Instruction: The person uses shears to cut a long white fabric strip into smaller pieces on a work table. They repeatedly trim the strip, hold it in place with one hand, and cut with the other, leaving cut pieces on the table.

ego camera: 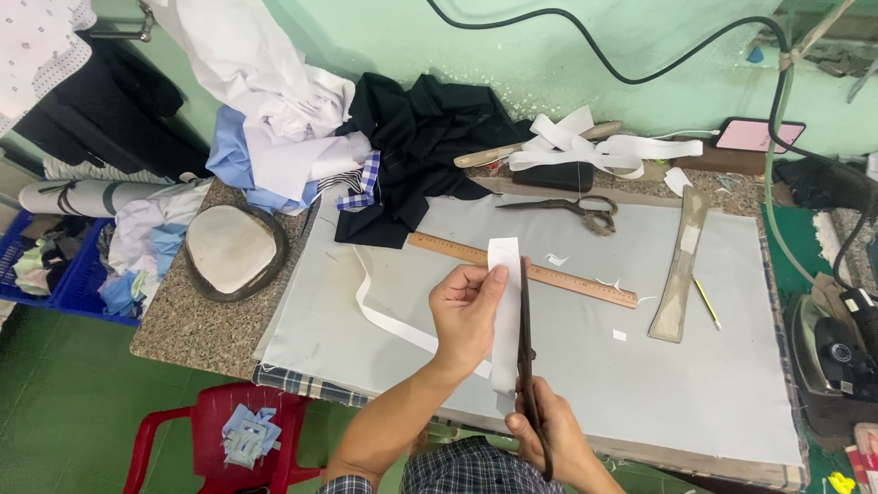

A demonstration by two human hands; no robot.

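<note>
**Head view: white strip and shears held over the cutting table**

Head camera, looking down

- Left hand (466, 316): raised above the near middle of the grey-covered table (713, 384); fingers together, thumb and fingertips pinched on the upper part of a white fabric strip (504, 302).
- White fabric strip: held upright in the air, top end near the wooden ruler, lower end hanging toward the table's near edge; a longer tail trails left across the grey cover.
- Right hand (549, 439): at the near edge of the table, fingers closed round the handles of dark shears (526, 338).
- Dark shears: blades point away from the person, lying along the right edge of the strip and touching it; whether the blades are parted cannot be told.
- Wooden ruler (521, 267): flat on the cover, running diagonally from centre-left toward the right, just beyond the strip.
- Second scissors (572, 208): lying at the far edge of the cover, well apart from both hands.
- Curved wooden pattern stick (681, 265): toward the right side, with a yellow pencil (706, 302) just beside it.
- White tape bundle (594, 146): at the far edge, next to a heap of black cloth (421, 146).
- Padded pressing cushion (230, 249): on the stone counter's left end.
- Red plastic chair (229, 439): on the floor below the near left corner
</note>
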